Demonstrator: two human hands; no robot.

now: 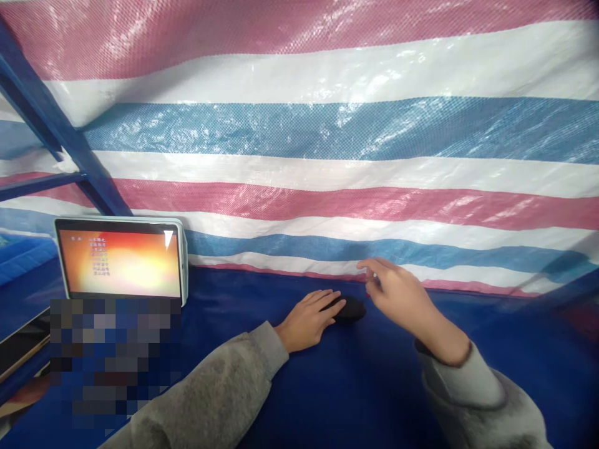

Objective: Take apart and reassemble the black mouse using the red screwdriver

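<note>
A small black rounded object, by its shape a computer mouse (pixel 350 308), lies on the dark blue surface. My left hand (pixel 311 315) comes from the left, its fingers laid over the mouse's left end and holding it there. Just beyond the mouse's right end, my right hand (pixel 397 293) is raised a little. Its index finger is bent towards the left, and the other fingers curl in near the thumb. Something thin and faint shows at these fingertips, too small to make out. Part of the mouse is hidden under my left fingers.
A tablet (pixel 121 259) in a pale case stands at the left, its screen lit orange with lines of text. Behind hangs a striped plastic sheet (pixel 327 131). A blue metal frame (pixel 51 106) slants at the upper left. The area below the tablet is blurred out.
</note>
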